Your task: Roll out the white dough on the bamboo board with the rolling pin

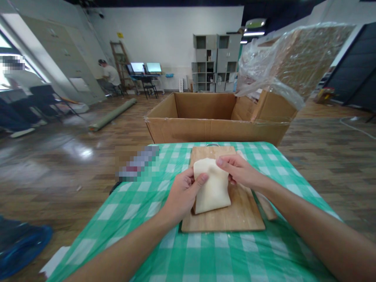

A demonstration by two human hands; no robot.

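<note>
Tablecloth [205, 254]: green-and-white check, covering the table closest to you. Your two bare forearms cross it from the lower edge.
Cutting board [235, 219]: wooden, lying flat on the cloth at centre, with its long side running away from you.
Dough sheet [213, 192]: pale, smooth and folded over on itself. It rests on the board, toward the left and far part.
Left hand [183, 192]: gripping the dough sheet at its left edge. Your thumb is pressed on top and your fingers are tucked out of sight beneath.
Right hand [239, 170]: gripping the far right corner of the dough sheet, thumb laid along the top edge and fingers curled at the side.
Wooden piece [267, 207]: lies just beside the board's right edge, partly under your right forearm. You cannot tell what it is.
Cardboard box [211, 129]: open, standing just beyond the table's far edge, flaps raised.
Plastic film [282, 66]: clear and crumpled, draped over the box's raised right flap.
Rolled mat [113, 114]: on the wooden floor, left of the box and well apart from it.
Seated person [110, 74]: at a desk with two lit monitors against the far wall.
Lockers [216, 62]: grey, at the far wall.
</note>
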